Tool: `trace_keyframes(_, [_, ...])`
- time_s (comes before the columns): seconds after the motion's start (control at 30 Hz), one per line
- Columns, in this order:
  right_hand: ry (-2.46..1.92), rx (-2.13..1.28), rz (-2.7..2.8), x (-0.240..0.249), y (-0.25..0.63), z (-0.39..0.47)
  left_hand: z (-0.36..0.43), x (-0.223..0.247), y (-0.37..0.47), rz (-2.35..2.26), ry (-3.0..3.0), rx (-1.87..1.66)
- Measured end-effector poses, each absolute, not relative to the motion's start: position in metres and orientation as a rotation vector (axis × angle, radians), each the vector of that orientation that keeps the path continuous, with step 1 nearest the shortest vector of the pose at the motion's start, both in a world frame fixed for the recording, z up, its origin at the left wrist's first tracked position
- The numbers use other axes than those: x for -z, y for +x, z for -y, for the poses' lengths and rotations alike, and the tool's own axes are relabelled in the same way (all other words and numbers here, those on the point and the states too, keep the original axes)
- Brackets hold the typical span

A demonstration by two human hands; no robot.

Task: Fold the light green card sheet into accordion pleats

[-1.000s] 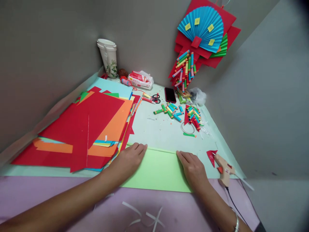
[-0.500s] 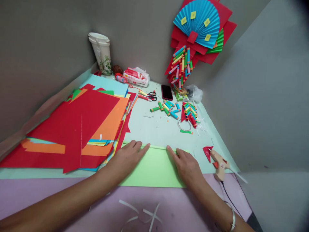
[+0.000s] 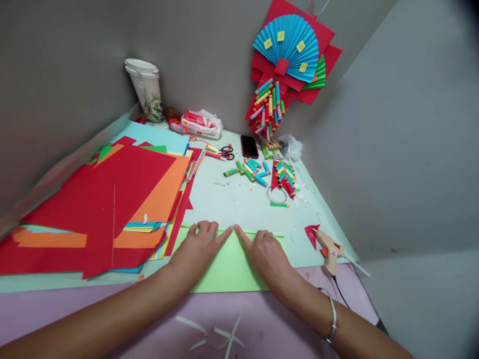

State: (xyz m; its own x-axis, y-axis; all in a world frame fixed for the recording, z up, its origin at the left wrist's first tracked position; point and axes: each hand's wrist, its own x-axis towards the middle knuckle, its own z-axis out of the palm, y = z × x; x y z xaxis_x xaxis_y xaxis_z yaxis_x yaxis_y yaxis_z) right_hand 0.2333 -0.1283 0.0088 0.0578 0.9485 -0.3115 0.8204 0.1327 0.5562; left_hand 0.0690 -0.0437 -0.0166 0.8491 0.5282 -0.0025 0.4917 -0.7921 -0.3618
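Observation:
A light green sheet of paper [image 3: 228, 271] lies flat in front of me, with a narrow fold [image 3: 252, 231] along its far edge. My left hand [image 3: 198, 249] presses on the left part of that fold, index finger stretched along it and the other fingers curled over the edge. From the other side my right hand [image 3: 267, 257] does the same, its index fingertip almost meeting the left one at the middle. Both thumbs are hidden beneath the hands. A silver bangle [image 3: 333, 316] circles my right wrist.
Coloured paper sheets [image 3: 93, 199] are piled at left. Behind lie scissors [image 3: 227, 152], a phone [image 3: 249, 146], small paper rolls [image 3: 249, 170] and a metal ring [image 3: 276, 195]. A glue gun [image 3: 331, 253] is at right. A cup [image 3: 145, 89] and a paper fan decoration [image 3: 288, 47] stand out at the back.
My right hand has slid left along the fold, so the index fingertips are now nearly together. The view has shifted slightly, moving the scene left.

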Motion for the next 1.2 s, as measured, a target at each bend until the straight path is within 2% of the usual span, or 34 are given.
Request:
trace_keyframes(0.23, [1.819,-0.262,-1.742,-0.003,0.232,0.137,0.043,0.018,0.067,0.784,-2.705,-0.138])
trace_keyframes(0.87, [2.095,-0.575,-1.824,0.034,0.259,0.16,0.041,0.015,0.058,0.854,-2.805,-0.082])
trace_keyframes(1.2, [2.292,-0.466,-1.684,0.034,0.267,0.167,0.04,0.03,0.048,0.847,-2.72,-0.023])
